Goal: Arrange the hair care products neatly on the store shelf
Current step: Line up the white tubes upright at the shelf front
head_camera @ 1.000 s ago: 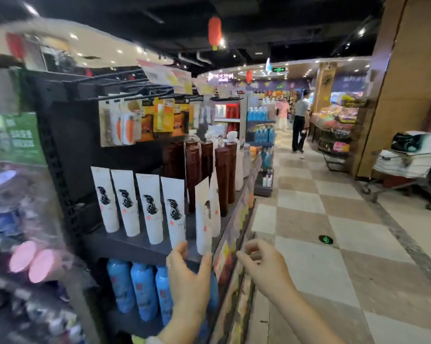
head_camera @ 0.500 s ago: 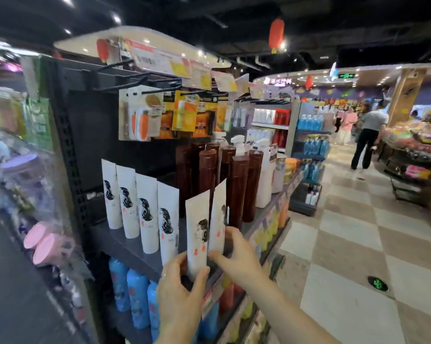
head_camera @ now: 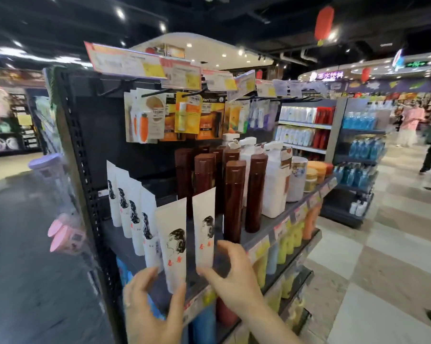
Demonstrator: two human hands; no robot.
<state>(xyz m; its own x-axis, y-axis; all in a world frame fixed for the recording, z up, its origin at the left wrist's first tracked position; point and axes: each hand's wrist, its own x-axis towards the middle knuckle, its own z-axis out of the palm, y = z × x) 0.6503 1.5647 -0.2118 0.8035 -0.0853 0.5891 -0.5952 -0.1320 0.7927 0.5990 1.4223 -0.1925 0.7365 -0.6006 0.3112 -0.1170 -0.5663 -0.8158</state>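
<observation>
left hand (head_camera: 150,301) is pinching the front white tube (head_camera: 172,244) at its base, right hand (head_camera: 234,276) is gripping the next tube (head_camera: 204,227), both standing on the dark shelf (head_camera: 264,230) edge.

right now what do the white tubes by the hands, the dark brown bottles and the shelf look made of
White tubes: probably soft matte plastic, going by the flat crimped top ends and printed fronts.

Dark brown bottles: likely hard glossy plastic with a wood-grain look; light streaks run down the sides.

Shelf: seemingly dark painted metal, dull finish, with a perforated upright at its left end.

The left hand and right hand each pinch a tube.
</observation>
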